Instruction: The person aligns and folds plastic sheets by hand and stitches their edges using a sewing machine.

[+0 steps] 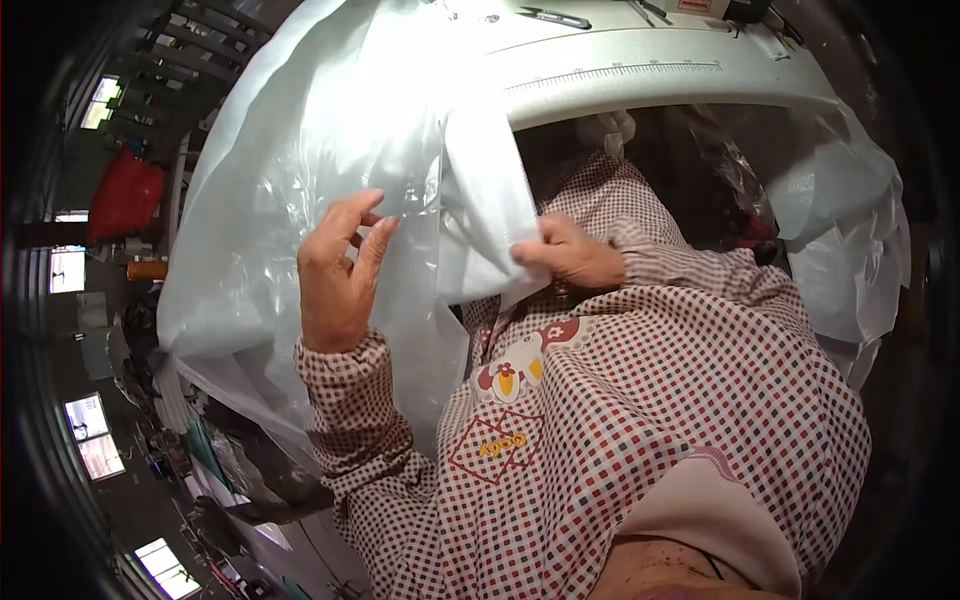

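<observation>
A large white woven plastic sheet (250,270) drapes over the left of the table and down its front, with shiny transparent film lying along it. Over this film hovers my left hand (340,270), its thumb and fingers curved but apart, with nothing visible between them. My right hand (575,255) pinches the edge of a folded white strip (490,190) between thumb and fingers, just in front of my lap. How the strip joins the large sheet is hard to make out.
A pale worktable (640,85) with a printed ruler scale curves across the top. Thread snips (555,18) and other small tools lie at its far side. More white sheeting (845,240) hangs at the right. At far left is a red bag (127,195).
</observation>
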`<state>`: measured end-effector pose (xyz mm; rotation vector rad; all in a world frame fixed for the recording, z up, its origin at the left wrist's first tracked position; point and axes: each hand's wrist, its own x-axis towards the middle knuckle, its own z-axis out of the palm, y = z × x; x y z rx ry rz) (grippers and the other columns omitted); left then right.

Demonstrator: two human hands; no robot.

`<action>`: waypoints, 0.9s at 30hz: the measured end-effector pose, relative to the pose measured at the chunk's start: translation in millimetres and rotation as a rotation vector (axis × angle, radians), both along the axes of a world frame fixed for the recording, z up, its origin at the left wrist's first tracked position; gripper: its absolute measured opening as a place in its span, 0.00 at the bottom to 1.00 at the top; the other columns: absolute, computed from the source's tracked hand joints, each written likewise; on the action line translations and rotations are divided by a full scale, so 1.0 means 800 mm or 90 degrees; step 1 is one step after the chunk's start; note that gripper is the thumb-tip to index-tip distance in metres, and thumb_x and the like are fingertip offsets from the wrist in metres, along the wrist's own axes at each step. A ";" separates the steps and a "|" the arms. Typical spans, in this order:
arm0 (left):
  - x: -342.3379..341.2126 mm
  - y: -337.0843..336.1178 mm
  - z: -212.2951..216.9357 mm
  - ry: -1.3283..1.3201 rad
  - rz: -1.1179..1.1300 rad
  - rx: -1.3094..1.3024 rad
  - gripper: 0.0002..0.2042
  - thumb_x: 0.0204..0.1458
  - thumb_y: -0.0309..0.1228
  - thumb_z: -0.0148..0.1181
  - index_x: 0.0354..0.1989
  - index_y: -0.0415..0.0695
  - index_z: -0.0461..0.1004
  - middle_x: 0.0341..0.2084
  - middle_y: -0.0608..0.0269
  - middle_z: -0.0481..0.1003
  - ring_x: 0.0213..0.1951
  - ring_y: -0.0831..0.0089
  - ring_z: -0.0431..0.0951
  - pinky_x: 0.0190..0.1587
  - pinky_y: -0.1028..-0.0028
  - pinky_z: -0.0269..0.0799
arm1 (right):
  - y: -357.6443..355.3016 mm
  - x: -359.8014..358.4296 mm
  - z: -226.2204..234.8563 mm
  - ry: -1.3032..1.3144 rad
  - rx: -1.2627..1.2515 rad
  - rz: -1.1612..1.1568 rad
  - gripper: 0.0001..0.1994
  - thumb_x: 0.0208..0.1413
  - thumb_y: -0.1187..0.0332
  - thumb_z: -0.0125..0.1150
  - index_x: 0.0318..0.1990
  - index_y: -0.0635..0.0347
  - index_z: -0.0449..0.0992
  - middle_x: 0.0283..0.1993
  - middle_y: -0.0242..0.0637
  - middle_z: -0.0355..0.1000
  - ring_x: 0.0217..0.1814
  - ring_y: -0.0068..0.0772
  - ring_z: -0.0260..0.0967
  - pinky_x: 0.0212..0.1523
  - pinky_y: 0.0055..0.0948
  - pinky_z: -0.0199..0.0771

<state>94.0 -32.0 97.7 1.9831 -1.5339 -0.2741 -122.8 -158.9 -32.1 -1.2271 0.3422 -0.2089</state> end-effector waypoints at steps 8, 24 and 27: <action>-0.028 -0.016 -0.035 0.115 0.059 0.053 0.20 0.52 0.32 0.68 0.52 0.36 0.73 0.38 0.63 0.79 0.26 0.83 0.70 0.29 0.82 0.67 | -0.009 -0.019 -0.049 0.104 0.022 -0.034 0.17 0.62 0.62 0.58 0.46 0.72 0.76 0.40 0.40 0.77 0.40 0.23 0.73 0.42 0.22 0.75; -0.037 -0.005 -0.120 0.008 0.107 0.077 0.12 0.47 0.32 0.70 0.35 0.38 0.78 0.21 0.64 0.71 0.20 0.81 0.65 0.25 0.76 0.63 | 0.014 -0.008 -0.045 0.052 0.031 -0.100 0.20 0.61 0.63 0.59 0.52 0.74 0.73 0.46 0.47 0.76 0.45 0.32 0.74 0.49 0.29 0.74; -0.041 -0.002 -0.132 -0.031 0.091 0.082 0.09 0.47 0.30 0.69 0.32 0.39 0.77 0.33 0.62 0.76 0.23 0.79 0.71 0.26 0.74 0.66 | 0.015 -0.010 -0.048 0.039 0.009 -0.065 0.21 0.62 0.62 0.58 0.53 0.74 0.72 0.46 0.46 0.76 0.46 0.31 0.74 0.50 0.30 0.73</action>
